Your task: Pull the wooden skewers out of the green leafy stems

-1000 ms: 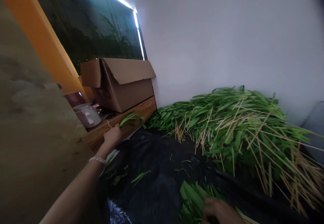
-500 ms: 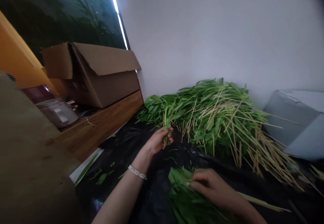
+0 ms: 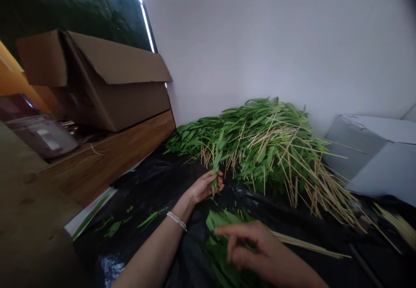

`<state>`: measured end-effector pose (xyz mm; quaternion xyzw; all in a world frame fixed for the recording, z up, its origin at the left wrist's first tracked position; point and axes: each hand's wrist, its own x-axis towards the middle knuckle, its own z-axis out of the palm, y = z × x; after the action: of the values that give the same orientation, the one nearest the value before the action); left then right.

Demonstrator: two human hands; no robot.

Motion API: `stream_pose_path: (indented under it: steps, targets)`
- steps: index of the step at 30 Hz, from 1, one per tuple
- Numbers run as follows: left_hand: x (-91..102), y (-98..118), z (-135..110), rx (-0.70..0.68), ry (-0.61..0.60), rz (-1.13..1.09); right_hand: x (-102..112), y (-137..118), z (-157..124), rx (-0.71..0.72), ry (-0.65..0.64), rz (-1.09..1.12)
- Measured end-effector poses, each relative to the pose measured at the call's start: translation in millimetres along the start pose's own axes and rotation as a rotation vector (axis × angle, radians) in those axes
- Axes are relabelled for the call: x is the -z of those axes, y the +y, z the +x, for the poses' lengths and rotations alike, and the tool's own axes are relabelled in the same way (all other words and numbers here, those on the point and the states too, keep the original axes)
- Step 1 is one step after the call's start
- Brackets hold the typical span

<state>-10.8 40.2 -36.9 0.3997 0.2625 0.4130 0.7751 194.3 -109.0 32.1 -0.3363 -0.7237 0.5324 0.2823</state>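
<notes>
My left hand (image 3: 205, 187), a beaded bracelet on its wrist, is closed around the lower ends of a small bunch of leafy green stems (image 3: 216, 153). The leaves of this bunch point up and away from me. My right hand (image 3: 251, 247) hovers low over a nearer heap of green leaves (image 3: 221, 231). Its index finger is stretched out to the left and the other fingers are loosely bent, with nothing seen between them. The hand covers part of that heap. Beyond both hands lies a large pile of leafy stems (image 3: 260, 119) with thin pale sticks (image 3: 312, 166) strewn over it.
Black plastic sheeting (image 3: 156, 179) covers the work surface, with loose leaves (image 3: 113, 227) at left. An open cardboard box (image 3: 130, 101) and a lidded container (image 3: 42, 136) stand on a wooden ledge. A grey-white box (image 3: 367, 153) stands at right; pale sticks (image 3: 312, 242) lie near my right hand.
My right hand has loosened from the leaves it was pinching, and its index finger is now extended. The left hand still holds its bunch. The view has shifted somewhat to the right.
</notes>
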Motion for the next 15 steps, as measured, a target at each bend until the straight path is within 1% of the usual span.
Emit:
stream_pose_path:
  steps: [3,4,5,7,11,13,15]
  targets:
    - [-6.7,-3,-3,0.021,-0.029,-0.026,10,15,7,-0.052,0.393,-0.249]
    - [-9.5,-3,-4,0.029,-0.039,-0.03,14,23,10,-0.035,0.484,-0.339]
    - [-12.6,-4,-6,0.034,-0.049,-0.031,17,31,13,-0.013,0.547,-0.399]
    - [-19.4,-4,-9,0.037,-0.071,-0.019,19,45,18,0.018,0.603,-0.441]
    - [-34.2,-4,-16,0.035,-0.156,0.035,10,61,25,0.039,0.672,-0.404]
    - [-41.1,-6,-19,0.036,-0.208,0.07,8,65,28,0.013,0.684,-0.313]
    - [-46.7,-8,-22,0.051,-0.249,0.114,8,68,31,-0.029,0.651,-0.173]
